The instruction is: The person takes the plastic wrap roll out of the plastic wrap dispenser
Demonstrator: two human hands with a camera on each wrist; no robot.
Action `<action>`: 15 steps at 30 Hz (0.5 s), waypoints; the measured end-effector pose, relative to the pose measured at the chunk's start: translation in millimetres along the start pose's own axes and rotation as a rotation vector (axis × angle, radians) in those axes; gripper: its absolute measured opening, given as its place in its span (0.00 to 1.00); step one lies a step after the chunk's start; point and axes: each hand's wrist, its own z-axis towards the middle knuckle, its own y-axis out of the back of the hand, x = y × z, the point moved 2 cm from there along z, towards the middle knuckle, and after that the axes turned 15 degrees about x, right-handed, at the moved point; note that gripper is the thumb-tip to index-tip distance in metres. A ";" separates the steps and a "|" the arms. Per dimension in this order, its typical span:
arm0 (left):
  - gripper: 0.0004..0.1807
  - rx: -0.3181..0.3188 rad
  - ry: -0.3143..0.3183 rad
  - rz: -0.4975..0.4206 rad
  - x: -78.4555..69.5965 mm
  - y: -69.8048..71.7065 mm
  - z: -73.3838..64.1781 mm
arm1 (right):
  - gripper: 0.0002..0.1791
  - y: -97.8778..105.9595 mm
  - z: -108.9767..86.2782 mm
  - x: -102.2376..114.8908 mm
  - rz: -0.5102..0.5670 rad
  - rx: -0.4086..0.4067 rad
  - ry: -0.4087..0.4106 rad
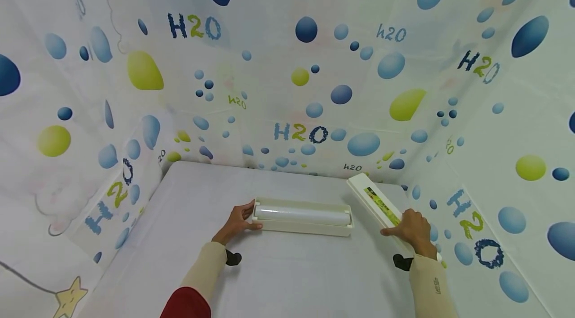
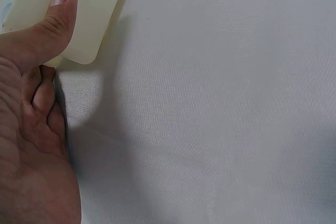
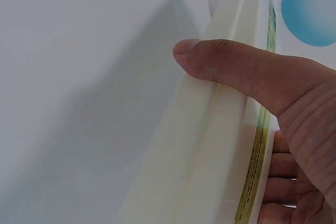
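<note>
A long cream plastic box (image 1: 301, 229), a cling film dispenser by its look, lies lengthwise on the white table. Inside it rests a roll of clear film (image 1: 303, 214). My left hand (image 1: 238, 221) grips the box's left end, with the thumb (image 2: 64, 3) along the end wall and the other fingers behind. Off to the right, my right hand (image 1: 410, 229) holds the long cream lid (image 1: 366, 190), tilted and apart from the box. A green and yellow label (image 1: 382, 206) runs along the lid. In the right wrist view the thumb (image 3: 226, 59) lies across the lid, fingers on its far side.
White cloth (image 1: 305, 278) covers the table. Curtain walls (image 1: 269, 78) printed with bubbles and H2O lettering rise behind the table and at both sides. The right hand is close to the table's right edge and the curtain there.
</note>
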 end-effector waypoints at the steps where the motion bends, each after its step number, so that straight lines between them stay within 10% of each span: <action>1: 0.56 0.000 0.002 0.002 0.6 -0.1 -0.3 | 0.45 -1.0 0.0 -0.7 -0.002 0.000 0.002; 15: 0.56 0.013 -0.035 0.028 -3.3 -3.7 -4.8 | 0.49 -10.8 -1.5 -11.4 0.038 0.026 -0.029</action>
